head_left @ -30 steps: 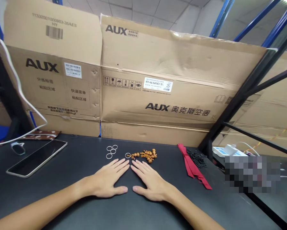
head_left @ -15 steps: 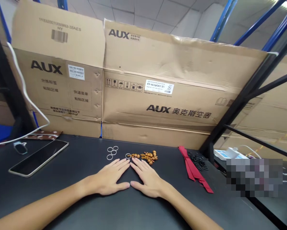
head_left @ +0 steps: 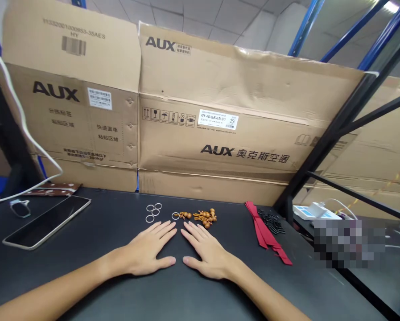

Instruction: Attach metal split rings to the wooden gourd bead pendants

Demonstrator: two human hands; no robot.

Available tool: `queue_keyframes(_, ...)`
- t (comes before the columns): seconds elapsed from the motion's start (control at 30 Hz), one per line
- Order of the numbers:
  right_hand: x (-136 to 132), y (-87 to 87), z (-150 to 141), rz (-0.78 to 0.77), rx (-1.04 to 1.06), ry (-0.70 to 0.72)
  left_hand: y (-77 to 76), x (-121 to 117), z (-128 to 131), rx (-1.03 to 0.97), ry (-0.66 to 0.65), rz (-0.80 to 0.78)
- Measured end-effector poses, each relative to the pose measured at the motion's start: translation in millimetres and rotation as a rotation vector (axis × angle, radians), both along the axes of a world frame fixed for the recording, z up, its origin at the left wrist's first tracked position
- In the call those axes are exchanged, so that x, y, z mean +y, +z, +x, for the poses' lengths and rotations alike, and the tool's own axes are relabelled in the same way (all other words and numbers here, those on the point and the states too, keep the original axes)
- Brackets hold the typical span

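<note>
My left hand (head_left: 151, 250) lies flat on the black table, palm down, fingers stretched out and holding nothing. Beside it, my right hand (head_left: 208, 252) rests the same way, with a small gap between the two. Several silver key rings (head_left: 155, 212) lie just beyond the left fingertips. One more ring (head_left: 175, 216) touches or is joined to a wooden gourd-shaped bead charm (head_left: 186, 215); I cannot tell which. A cluster of brown wooden bead charms (head_left: 206, 217) on orange-brown cords sits past my right fingertips.
Red ribbon strips (head_left: 266, 232) lie at right, next to a pile of black clasps or cords (head_left: 271, 221). At left are a smartphone (head_left: 47, 223), a smartwatch (head_left: 19, 207) and a brown patterned pouch (head_left: 52, 189). Cardboard (head_left: 216, 142) walls the back; a black metal post (head_left: 323, 147) slants at right.
My hands have moved slightly apart, so the thumbs and fingertips show a wider gap. The view has shifted a little. The objects on the table stay in place.
</note>
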State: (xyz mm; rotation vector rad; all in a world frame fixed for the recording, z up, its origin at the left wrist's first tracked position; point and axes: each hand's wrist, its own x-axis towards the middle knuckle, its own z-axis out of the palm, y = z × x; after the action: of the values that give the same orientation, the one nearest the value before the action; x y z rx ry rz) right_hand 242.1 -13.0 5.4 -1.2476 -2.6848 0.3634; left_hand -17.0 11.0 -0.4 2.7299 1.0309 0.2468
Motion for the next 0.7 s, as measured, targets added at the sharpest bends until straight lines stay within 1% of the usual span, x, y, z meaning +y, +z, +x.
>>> queue_keyframes(0.13, -4, -0.7, 6, -0.007, -0.003, 0.016, 4.2, -2, 0, 0.019, 0.0, -0.011)
queue_keyframes(0.23, -5, -0.8, 7, -0.002, 0.006, 0.019, 4.7, -3, 1, 0.002, 0.014, 0.014)
queue_keyframes(0.3, -6, -1.2, 6, 0.025, 0.022, 0.014, 3.3, -3, 3, -0.021, 0.033, 0.057)
queue_keyframes(0.37, -6, -2.2, 4, 0.086, 0.051, -0.008, 0.9, -3, 4, -0.038, 0.071, 0.103)
queue_keyframes(0.43, -6, -4.1, 3, 0.171, 0.082, -0.052, -2.3, -4, 6, -0.046, 0.127, 0.139)
queue_keyframes(0.57, 1, -9.2, 4, 0.348, 0.109, -0.213, -12.1, -4, 7, -0.084, 0.213, 0.202)
queue_keyframes(0.7, 12, -13.7, 11, 0.461, 0.108, -0.362, -21.4, -4, 7, -0.118, 0.274, 0.234)
